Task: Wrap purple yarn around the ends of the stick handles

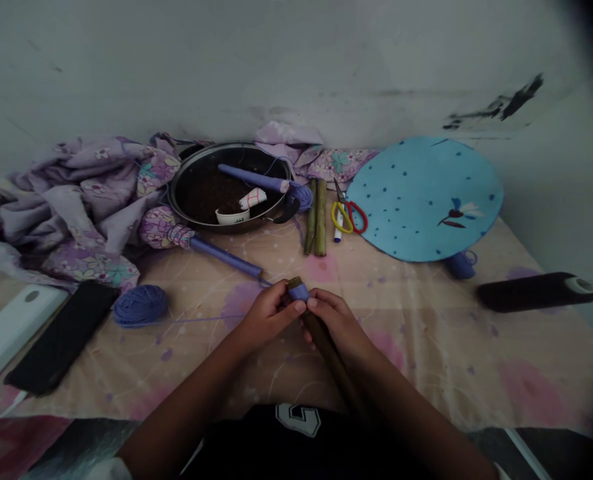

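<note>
Between my hands is a brown-green stick (326,347), slanting from my lap up toward the table's middle. A band of purple yarn (299,292) wraps it just below its top end. My left hand (275,312) closes around the top from the left, its thumb pressed by the yarn band. On the other side my right hand (337,318) grips the stick, its thumb meeting the left one. A yarn strand runs left from my hands to a purple yarn ball (140,305). Just beyond lies another stick (226,257) fully wound in purple, one end covered with floral cloth.
A dark pan (196,223) holds soil-like brown material, a scoop and a wrapped stick. Bare sticks (320,220), scissors (349,217) and a blue oval board (426,200) lie right of it. A phone (63,337), purple cloth (71,213) and black yarn cone (531,292) flank the sides.
</note>
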### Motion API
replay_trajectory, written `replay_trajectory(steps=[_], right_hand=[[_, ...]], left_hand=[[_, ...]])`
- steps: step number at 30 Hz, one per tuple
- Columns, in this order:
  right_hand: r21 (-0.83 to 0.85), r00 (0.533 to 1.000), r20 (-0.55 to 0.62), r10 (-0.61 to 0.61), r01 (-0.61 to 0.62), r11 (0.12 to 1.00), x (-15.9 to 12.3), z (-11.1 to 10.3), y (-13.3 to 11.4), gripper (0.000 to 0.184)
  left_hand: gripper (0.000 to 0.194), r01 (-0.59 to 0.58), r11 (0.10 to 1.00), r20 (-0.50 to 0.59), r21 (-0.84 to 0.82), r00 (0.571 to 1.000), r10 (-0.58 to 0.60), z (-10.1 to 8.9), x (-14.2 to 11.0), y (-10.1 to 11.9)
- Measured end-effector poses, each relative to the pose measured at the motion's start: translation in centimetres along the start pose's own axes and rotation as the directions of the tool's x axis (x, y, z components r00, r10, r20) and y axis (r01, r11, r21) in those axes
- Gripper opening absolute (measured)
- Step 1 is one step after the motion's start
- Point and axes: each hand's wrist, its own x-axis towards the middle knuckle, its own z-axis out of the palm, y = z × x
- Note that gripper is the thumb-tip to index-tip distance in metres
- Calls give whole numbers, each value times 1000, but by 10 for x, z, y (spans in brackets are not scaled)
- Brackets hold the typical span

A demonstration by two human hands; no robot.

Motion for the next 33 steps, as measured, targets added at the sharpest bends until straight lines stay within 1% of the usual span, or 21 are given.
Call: replay_trajectory(steps=[2,4,9,12,14,16,19,22,24,26,28,30,31,33], right_hand=[[-10,1000,1,-4,4,1000,0,0,0,24],[-1,1000,2,-4,4,1000,-1,0,0,25],[74,998,62,14,-18,997,-2,-4,2,28],[114,994,107,16,-28,993,-2,-5,4,30],[130,990,138,16,-34,991,-2,-4,4,32],[134,988,156,-8,-13,991,-2,-4,3,33],[124,988,147,-52,34,992,-2,-3,2,32],[93,993,117,-5,-6,996,-1,-3,2,30],[45,998,68,19,-22,999,0,-2,2,29],[-18,1000,17,4,-3,1000,0,-2,2,29],[-64,1000,-10,-17,16,998,1,-1,2,30],[-79,1000,-21,-16,15,997,1,-1,1,30],[-82,1000,-24,-14,12,997,0,-2,1,30],[-82,1000,-25,-12,10,997,-1,-2,0,30]], left_hand=[[33,-9,1000,-18,-12,1000,8,0,0,-1],[33,-7,998,-22,-63,1000,5,0,0,-1],[35,32,953,59,-302,998,-14,3,-1,-1],[37,54,940,62,-335,997,-35,5,-4,-3],[37,62,940,32,-336,998,-55,5,-5,-4],[37,51,947,-6,-317,998,-56,5,-5,-5],[40,20,969,-67,-245,997,-38,3,-3,-4],[40,16,993,-86,-118,996,-26,2,-1,-1],[37,0,1000,-84,12,996,1,2,-1,0],[34,-39,992,-82,122,995,49,3,-2,2],[31,-71,982,-62,172,995,83,4,-2,3],[29,-77,985,-53,152,995,85,4,-1,2],[29,-70,992,-46,107,996,75,4,0,2],[28,-41,998,-20,-51,999,40,5,0,0]])
